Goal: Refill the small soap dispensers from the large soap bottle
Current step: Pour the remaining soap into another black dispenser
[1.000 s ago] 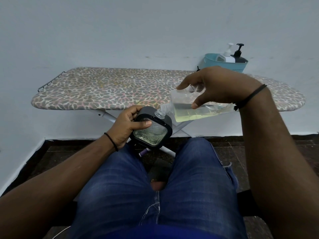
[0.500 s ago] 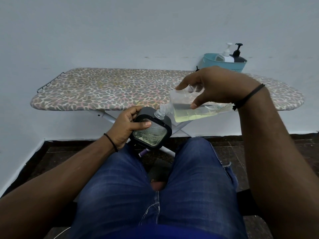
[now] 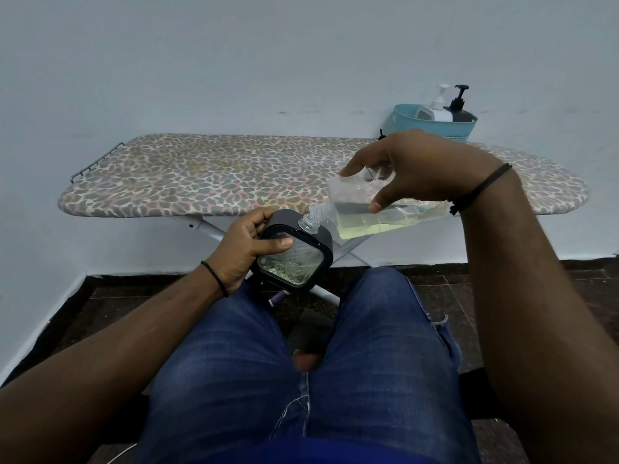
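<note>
Above the lap, centre of scene: left hand (image 3: 246, 251) wraps a dark, square-bodied soap dispenser (image 3: 293, 254), thumb laid across its clear front panel, fingers curled round the far-left edge. Dispenser tilted, open neck up and to the right. Some pale liquid and bubbles visible behind the panel.

Right hand (image 3: 413, 169) grips a clear large soap bottle (image 3: 378, 211) from above, thumb on the near face, fingers over the far side. Bottle lies close to horizontal, mouth pointing left and slightly down, touching or just at the dispenser's neck; cannot tell whether liquid is flowing. Yellowish soap pooled along the bottle's lower side, the rest clear.

Both wrists carry thin dark bands. Person is seated, blue jeans (image 3: 301, 380) filling the near frame.

Beyond the hands: ironing board (image 3: 201, 175) with a spotted cover, running left to right against a pale wall. At its far right end, a light blue basket (image 3: 402, 123) holds a white pump dispenser (image 3: 437, 107) and, just right of it, a black pump dispenser (image 3: 460, 105), both upright. Floor is dark tile.
</note>
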